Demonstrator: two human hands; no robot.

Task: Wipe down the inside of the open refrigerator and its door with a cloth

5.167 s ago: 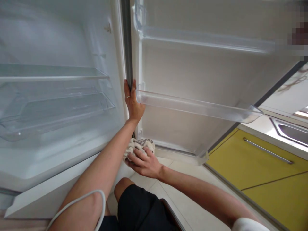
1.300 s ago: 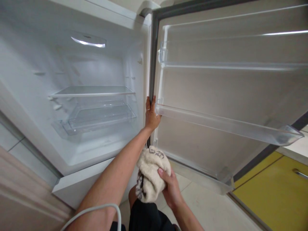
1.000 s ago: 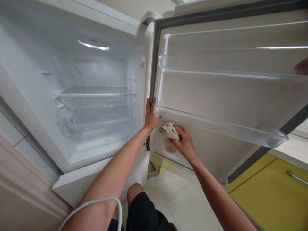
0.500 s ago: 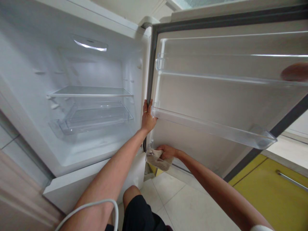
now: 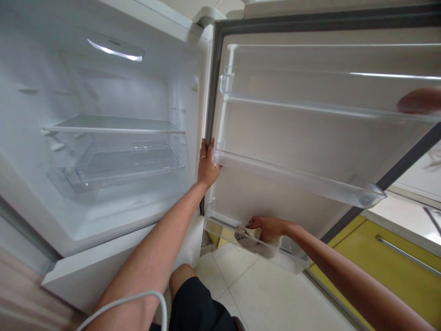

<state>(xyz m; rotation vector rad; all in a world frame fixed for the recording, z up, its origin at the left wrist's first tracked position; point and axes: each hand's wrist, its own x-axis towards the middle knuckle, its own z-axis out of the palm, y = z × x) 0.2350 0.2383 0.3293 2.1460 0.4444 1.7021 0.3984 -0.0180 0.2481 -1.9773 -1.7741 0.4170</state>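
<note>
My right hand (image 5: 270, 227) grips a beige, dark-marked cloth (image 5: 257, 241) inside the clear lowest door shelf (image 5: 292, 263), near its middle. Some of the cloth shows through the shelf's transparent front wall. My left hand (image 5: 207, 168) rests at the hinge side of the open refrigerator door (image 5: 292, 138), its fingers stretched upward over the grey door seal (image 5: 214, 82). Beside its thumb begins the clear middle door shelf (image 5: 296, 177). To the left lies the white refrigerator interior (image 5: 120, 92), with a glass shelf (image 5: 113, 123) and a clear drawer (image 5: 120, 170) below it.
A blurred reddish-brown rounded shape (image 5: 420, 101) shows at the upper door shelf; I cannot tell what it is. Yellow cabinets (image 5: 389, 262) and a pale counter (image 5: 406, 216) stand right of the door. A white cable (image 5: 138, 293) crosses my left forearm. Below is tiled floor (image 5: 272, 294).
My right hand has slid the cloth rightward along the lowest door shelf, away from its hinge end. My left hand keeps its place on the door edge. The view has shifted slightly right.
</note>
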